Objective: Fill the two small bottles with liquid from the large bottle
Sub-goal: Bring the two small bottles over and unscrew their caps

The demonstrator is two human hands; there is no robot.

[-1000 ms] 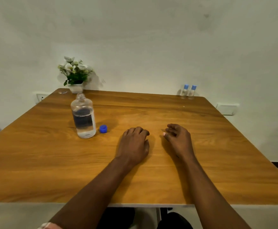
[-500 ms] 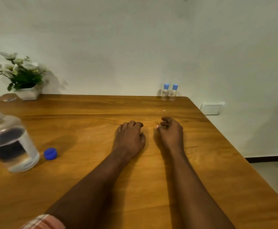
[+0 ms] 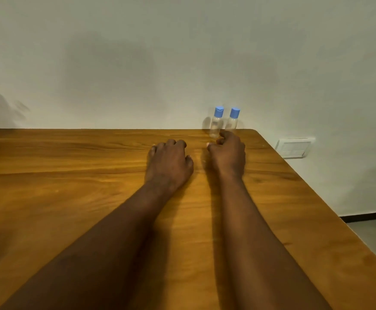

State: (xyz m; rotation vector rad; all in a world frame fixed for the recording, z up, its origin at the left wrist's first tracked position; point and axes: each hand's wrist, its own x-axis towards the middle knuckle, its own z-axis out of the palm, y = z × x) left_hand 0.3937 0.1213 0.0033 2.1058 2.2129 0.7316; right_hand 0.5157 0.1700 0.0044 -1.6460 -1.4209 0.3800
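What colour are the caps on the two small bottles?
Blue caps on both small bottles, seen in the head view.

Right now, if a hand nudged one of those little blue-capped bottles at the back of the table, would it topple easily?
Probably. The left bottle stands tall and narrow, so a push near its cap would likely tip it. It looks clear and empty, so probably light. Its round body may roll once down.

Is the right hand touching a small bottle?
Cannot tell. In the head view the right hand overlaps the base of the right small bottle, but blur and a single view hide any gap.
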